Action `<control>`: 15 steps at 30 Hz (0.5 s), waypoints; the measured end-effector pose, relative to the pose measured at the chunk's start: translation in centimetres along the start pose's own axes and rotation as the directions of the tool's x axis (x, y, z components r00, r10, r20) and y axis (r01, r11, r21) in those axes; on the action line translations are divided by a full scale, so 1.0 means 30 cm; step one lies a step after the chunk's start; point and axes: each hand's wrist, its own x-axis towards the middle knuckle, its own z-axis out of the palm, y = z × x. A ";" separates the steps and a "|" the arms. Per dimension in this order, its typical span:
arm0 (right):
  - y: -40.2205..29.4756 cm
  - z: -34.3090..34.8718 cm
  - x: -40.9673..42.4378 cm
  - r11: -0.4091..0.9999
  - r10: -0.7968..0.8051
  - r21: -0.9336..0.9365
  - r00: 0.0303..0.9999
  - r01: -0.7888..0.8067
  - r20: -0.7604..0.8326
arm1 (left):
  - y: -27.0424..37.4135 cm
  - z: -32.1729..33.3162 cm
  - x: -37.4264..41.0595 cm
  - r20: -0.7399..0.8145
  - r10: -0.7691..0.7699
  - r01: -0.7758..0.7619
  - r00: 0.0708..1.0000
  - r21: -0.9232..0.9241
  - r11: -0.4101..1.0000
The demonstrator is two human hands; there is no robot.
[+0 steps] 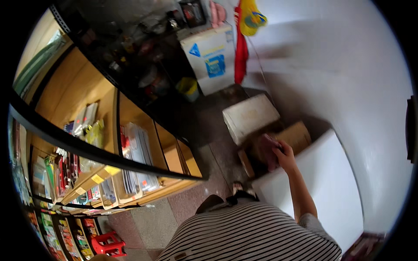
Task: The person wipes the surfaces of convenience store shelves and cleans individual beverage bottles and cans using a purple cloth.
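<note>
Out ahead on the right, my right hand (286,156) is closed around a dull reddish-purple cloth (269,153), which hangs down and looks blurred. Beneath it is a brown cardboard box (246,163) with a raised flap (295,138); the dark inside is hard to make out. Beyond that box stands a pale carton (251,114). My forearm passes over a white, smooth-topped surface (321,182). My left hand is out of view; only a bit of skin shows at the bottom edge.
Wooden shelves (75,78) with stationery and a black metal edge line the left. A red plastic stool (108,244) stands low left. Farther ahead are a white box (212,58), a yellow-lined bin (187,88) and a hanging red cloth (241,58). A white wall (352,71) bounds the right.
</note>
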 end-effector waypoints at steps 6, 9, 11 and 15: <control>-0.010 0.090 0.396 0.994 -0.009 0.108 0.999 0.013 -0.031 | -0.034 0.472 -0.030 -0.126 -0.019 -0.024 0.992 -0.327 0.945; -0.018 0.232 0.585 0.995 -0.012 0.098 0.999 0.008 0.038 | -0.056 0.745 -0.142 0.074 -0.113 0.135 0.991 -0.480 0.867; -0.002 0.339 0.700 0.993 -0.106 0.076 0.982 0.095 0.155 | -0.115 0.936 -0.291 0.338 -0.184 0.335 0.923 -0.471 0.816; 0.010 0.452 0.903 0.997 0.063 0.021 0.960 -0.071 0.274 | -0.334 1.201 -0.759 0.789 -0.301 0.651 0.535 -0.159 0.742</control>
